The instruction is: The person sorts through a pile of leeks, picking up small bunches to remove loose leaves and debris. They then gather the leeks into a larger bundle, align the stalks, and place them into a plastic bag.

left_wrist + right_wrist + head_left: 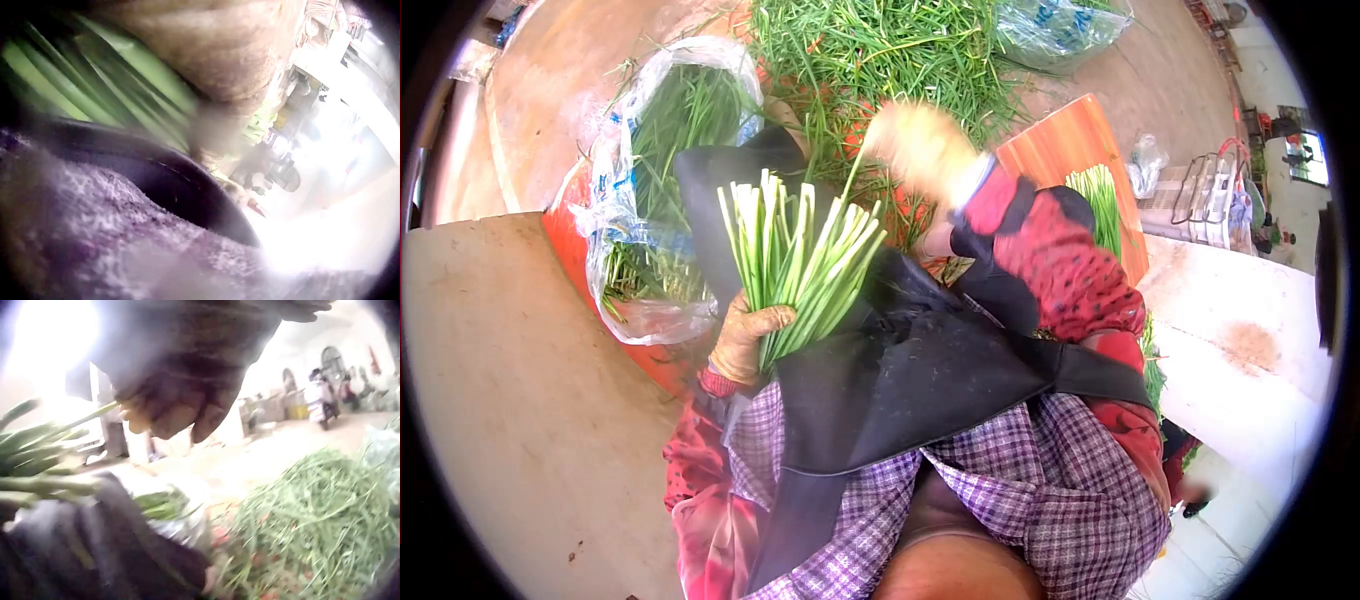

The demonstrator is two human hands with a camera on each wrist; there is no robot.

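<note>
My gloved left hand (743, 340) grips a bundle of green stalks (805, 265) low down, thumb across them, their pale cut ends fanned upward. In the left wrist view, that hand (212, 50) lies against the broad green stalks (106, 78). Beyond the bundle's top right, my gloved right hand (925, 150) is blurred. The right wrist view has this hand (181, 375) with curled fingers, pinching the end of one thin stalk (94, 414) that slants down to the bundle (34, 450).
Loose green leaves (880, 50) are heaped ahead. A clear plastic bag (690, 130) of greens stands at the left, another bag (1060, 35) at the top right. Cut stalks (1100, 205) lie on an orange wooden board (1060, 135) at the right. A black apron (880, 390) covers the lap.
</note>
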